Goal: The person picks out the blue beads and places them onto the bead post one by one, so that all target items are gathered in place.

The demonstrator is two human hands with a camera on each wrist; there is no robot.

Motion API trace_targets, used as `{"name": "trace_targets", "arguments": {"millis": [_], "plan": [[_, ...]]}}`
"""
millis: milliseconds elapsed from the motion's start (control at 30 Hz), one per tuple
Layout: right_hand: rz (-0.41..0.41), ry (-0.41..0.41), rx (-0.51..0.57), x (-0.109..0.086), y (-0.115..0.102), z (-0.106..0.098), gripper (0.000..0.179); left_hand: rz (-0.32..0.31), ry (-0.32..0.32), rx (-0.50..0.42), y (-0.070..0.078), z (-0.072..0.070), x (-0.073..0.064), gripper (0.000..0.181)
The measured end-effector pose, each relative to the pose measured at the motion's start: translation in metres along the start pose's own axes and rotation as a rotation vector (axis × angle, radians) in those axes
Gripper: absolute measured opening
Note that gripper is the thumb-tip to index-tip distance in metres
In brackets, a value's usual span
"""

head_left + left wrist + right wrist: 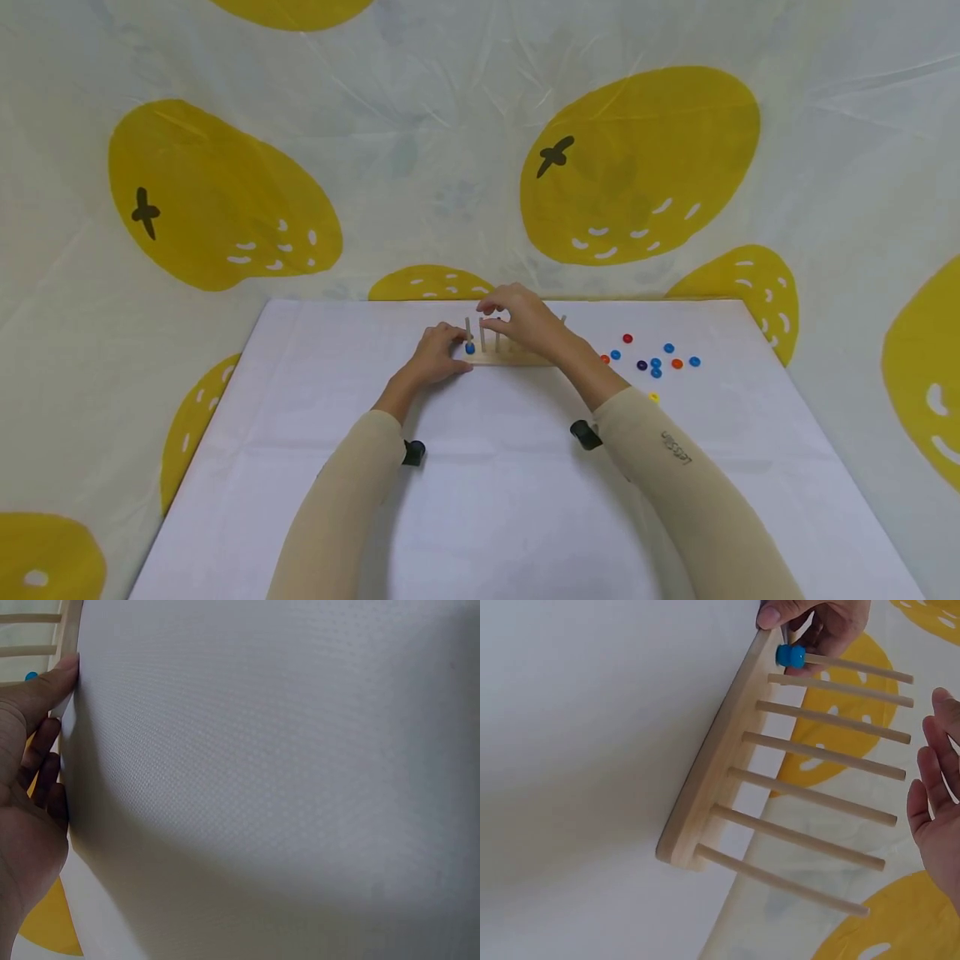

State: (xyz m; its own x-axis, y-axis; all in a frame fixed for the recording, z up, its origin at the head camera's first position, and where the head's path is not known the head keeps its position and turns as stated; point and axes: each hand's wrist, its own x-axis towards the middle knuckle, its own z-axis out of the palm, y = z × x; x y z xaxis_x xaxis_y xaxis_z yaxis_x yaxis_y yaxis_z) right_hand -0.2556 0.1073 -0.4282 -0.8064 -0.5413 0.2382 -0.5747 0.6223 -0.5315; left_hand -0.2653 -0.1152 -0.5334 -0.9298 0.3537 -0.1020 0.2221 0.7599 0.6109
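Note:
A wooden peg board with a row of upright pegs stands near the far edge of the table. Two blue beads sit stacked at the foot of its leftmost peg. My left hand grips that end of the board, thumb along the front edge and fingers behind it; the left wrist view shows the thumb against the wood. My right hand hovers by the peg tops, fingers loosely bent and apart. No bead shows between the right fingers in the right wrist view.
Loose beads lie right of the board on the white table: several blue ones, red, orange, dark purple and yellow. A white cloth with yellow fruit shapes hangs behind the table.

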Motion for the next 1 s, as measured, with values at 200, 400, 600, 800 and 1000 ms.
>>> {"name": "trace_targets", "arguments": {"millis": [200, 400, 600, 800, 1000], "plan": [[0.003, 0.047, 0.014, -0.018, 0.002, -0.012, 0.023, -0.003, 0.010, -0.009, 0.002, -0.001, -0.001, 0.055], [0.002, 0.102, 0.026, -0.038, 0.010, -0.023, 0.022, 0.000, 0.002, -0.010, 0.004, -0.002, -0.001, 0.056], [0.008, 0.122, 0.034, -0.056, 0.021, -0.033, 0.022, 0.019, 0.022, -0.016, 0.003, -0.003, -0.002, 0.055], [0.026, 0.141, 0.008, -0.082, 0.035, -0.041, 0.023, 0.010, 0.011, -0.027, -0.001, 0.001, -0.001, 0.056], [0.075, 0.149, -0.001, -0.107, 0.052, -0.048, 0.024, 0.006, 0.011, -0.032, -0.001, 0.002, 0.000, 0.056]]}}
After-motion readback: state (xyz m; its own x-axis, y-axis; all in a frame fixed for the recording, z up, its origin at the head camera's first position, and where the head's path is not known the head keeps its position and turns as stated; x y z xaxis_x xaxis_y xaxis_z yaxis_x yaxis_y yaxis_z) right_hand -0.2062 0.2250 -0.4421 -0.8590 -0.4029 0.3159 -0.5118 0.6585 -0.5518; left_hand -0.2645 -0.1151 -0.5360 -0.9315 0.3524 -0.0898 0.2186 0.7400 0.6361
